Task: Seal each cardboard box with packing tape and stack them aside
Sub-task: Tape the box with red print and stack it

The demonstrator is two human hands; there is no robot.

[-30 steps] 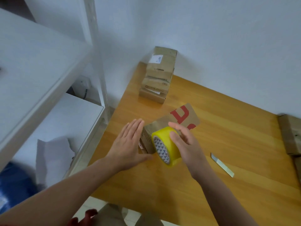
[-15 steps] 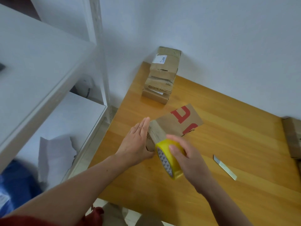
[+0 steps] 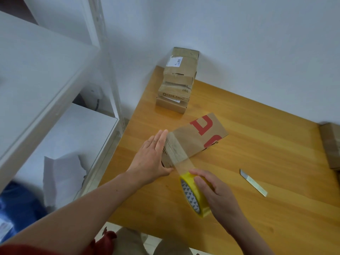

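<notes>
Gripping the yellow tape roll near the surface's near edge, the right hand has its fingers curled over the rim and its thumb across the top. A clear strip of tape runs taut from the roll up onto the cardboard box with red print. That box lies flat toward the left edge of the surface. The left hand is flat against the box's left end, fingers straight and together, bracing rather than gripping. This looks like the sealing step, with tape laid over the left end and the strip not yet cut.

A bare blade lies to the right of the roll, well apart from both hands. Next, I'd say, the strip needs severing close to the box and its tail pressing down, while the left hand stops the light box from sliding.

At the far left corner, against the wall, stands a stack of boxes, likely this one's destination. More cardboard pokes in at the right edge.
</notes>
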